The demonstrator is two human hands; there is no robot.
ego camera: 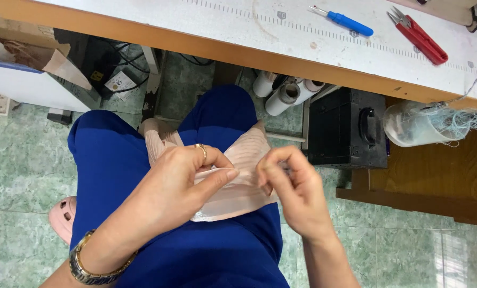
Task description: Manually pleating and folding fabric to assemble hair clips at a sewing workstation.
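Green tiled floor (14,160) lies below a white worktable with a wooden edge (238,50). Over a lap in blue trousers (116,154), the left hand (174,184) and right hand (289,186) each pinch a pale pink ribbed fabric strip (244,200) between them. A blue-handled seam ripper (345,22) and red thread snips (420,36) rest near the table's far edge.

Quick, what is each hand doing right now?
Left hand: closed, pinching the pink cloth on the lap.
Right hand: closed, fingers gripping the same cloth's edge.
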